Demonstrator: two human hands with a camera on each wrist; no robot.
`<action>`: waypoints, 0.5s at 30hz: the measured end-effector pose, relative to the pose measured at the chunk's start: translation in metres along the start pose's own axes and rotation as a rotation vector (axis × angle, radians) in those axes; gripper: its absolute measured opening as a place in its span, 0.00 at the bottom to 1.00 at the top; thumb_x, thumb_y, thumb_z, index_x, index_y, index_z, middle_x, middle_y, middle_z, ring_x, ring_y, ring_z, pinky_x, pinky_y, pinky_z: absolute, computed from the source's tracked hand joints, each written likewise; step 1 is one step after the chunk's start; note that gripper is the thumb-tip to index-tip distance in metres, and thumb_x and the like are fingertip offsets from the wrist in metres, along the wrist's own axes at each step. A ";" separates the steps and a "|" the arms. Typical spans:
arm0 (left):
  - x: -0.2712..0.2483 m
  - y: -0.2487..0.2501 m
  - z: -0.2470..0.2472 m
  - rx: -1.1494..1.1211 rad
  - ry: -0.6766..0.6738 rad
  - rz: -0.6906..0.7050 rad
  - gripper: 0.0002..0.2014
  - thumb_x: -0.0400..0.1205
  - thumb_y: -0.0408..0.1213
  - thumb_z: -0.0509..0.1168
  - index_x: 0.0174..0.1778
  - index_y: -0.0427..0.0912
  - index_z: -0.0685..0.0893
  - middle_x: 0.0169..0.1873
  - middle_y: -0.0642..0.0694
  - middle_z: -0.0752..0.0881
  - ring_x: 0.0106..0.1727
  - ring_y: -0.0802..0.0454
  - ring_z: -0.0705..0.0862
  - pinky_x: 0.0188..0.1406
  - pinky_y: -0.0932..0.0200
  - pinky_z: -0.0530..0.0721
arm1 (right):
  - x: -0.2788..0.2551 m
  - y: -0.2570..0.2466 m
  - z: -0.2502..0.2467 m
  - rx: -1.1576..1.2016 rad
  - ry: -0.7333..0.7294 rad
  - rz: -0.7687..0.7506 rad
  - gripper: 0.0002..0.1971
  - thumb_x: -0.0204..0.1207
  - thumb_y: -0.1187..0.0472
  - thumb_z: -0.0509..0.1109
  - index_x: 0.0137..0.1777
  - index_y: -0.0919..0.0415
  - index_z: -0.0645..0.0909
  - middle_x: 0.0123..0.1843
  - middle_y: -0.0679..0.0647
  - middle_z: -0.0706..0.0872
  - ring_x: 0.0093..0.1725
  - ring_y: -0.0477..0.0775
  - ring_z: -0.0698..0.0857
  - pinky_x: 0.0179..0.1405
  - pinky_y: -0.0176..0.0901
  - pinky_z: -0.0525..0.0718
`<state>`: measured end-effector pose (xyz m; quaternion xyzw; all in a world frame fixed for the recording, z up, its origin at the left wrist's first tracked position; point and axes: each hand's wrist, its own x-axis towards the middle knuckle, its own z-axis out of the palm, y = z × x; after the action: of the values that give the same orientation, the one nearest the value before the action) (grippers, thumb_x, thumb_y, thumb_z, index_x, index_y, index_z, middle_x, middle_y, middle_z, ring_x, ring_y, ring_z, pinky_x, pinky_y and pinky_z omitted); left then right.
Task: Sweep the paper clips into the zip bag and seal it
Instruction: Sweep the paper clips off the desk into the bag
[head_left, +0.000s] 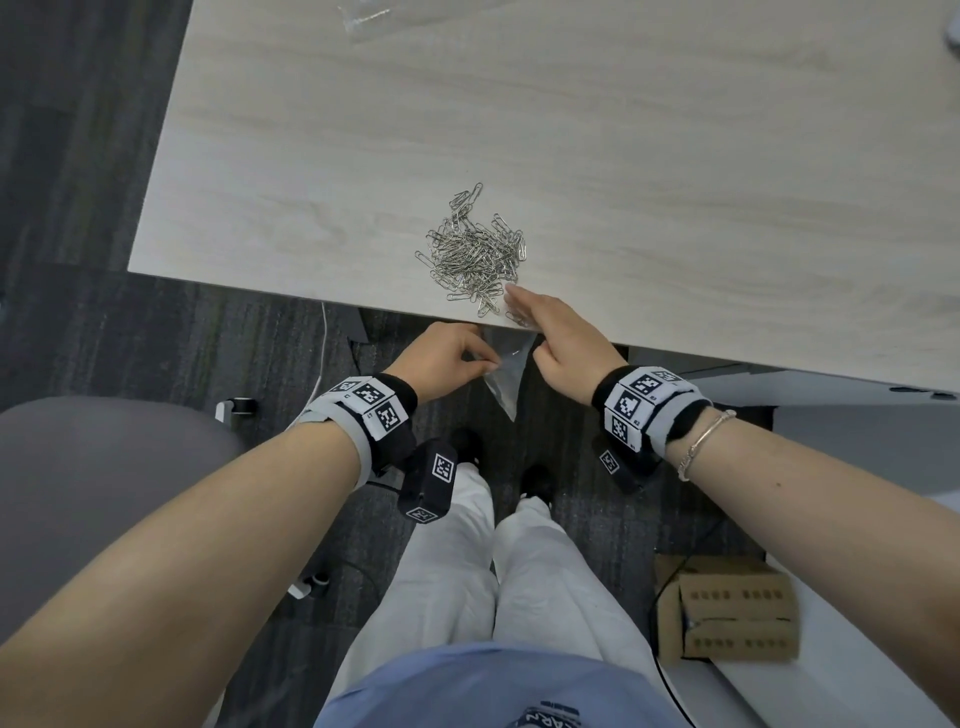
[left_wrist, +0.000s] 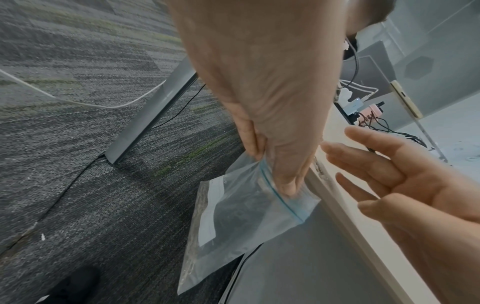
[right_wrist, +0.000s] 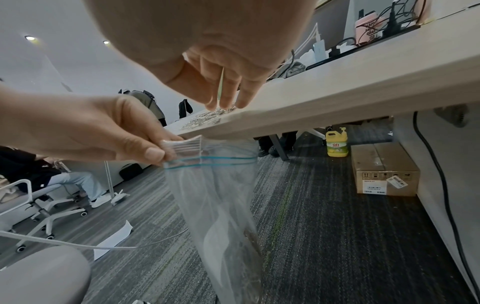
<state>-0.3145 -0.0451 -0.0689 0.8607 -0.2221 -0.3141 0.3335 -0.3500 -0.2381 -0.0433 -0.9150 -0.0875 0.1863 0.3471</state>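
Paper clips (head_left: 475, 254), thin silver wire ones in a loose heap, lie on your pale wood-grain counter (head_left: 675, 156) close to its near edge, just beyond your fingertips. Your clear plastic zip bag with the blue seal line (right_wrist: 215, 185) hangs below that edge, long axis straight down, mouth just under the lip and a little to the left of the heap's near end. Your left hand (head_left: 449, 358) pinches the bag's top strip between thumb and fingers. Your right hand (head_left: 561, 338), the nearer to the clips, holds nothing; its fingers are extended, tips touching the nearest clips, ready to drag them toward you.
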 end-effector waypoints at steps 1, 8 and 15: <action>0.000 -0.001 -0.001 0.001 0.003 0.000 0.06 0.77 0.39 0.71 0.48 0.46 0.91 0.42 0.47 0.88 0.44 0.54 0.83 0.46 0.60 0.79 | 0.002 -0.002 0.001 -0.007 -0.001 -0.007 0.36 0.70 0.76 0.56 0.80 0.59 0.57 0.76 0.60 0.71 0.75 0.57 0.69 0.73 0.44 0.66; -0.003 0.000 -0.005 0.021 0.024 0.026 0.07 0.77 0.37 0.71 0.49 0.42 0.91 0.41 0.46 0.88 0.47 0.49 0.85 0.50 0.57 0.80 | 0.019 -0.010 0.010 -0.081 -0.080 -0.038 0.39 0.70 0.75 0.55 0.82 0.55 0.53 0.81 0.58 0.64 0.79 0.55 0.64 0.77 0.53 0.66; -0.002 -0.004 -0.001 0.002 0.013 0.047 0.06 0.77 0.37 0.71 0.47 0.43 0.91 0.45 0.45 0.88 0.47 0.52 0.84 0.52 0.56 0.81 | -0.007 -0.004 0.015 -0.042 -0.123 -0.028 0.35 0.73 0.74 0.54 0.81 0.57 0.56 0.81 0.57 0.65 0.79 0.54 0.64 0.79 0.48 0.63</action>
<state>-0.3144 -0.0410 -0.0700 0.8576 -0.2404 -0.3005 0.3413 -0.3623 -0.2284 -0.0494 -0.9075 -0.1254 0.2353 0.3246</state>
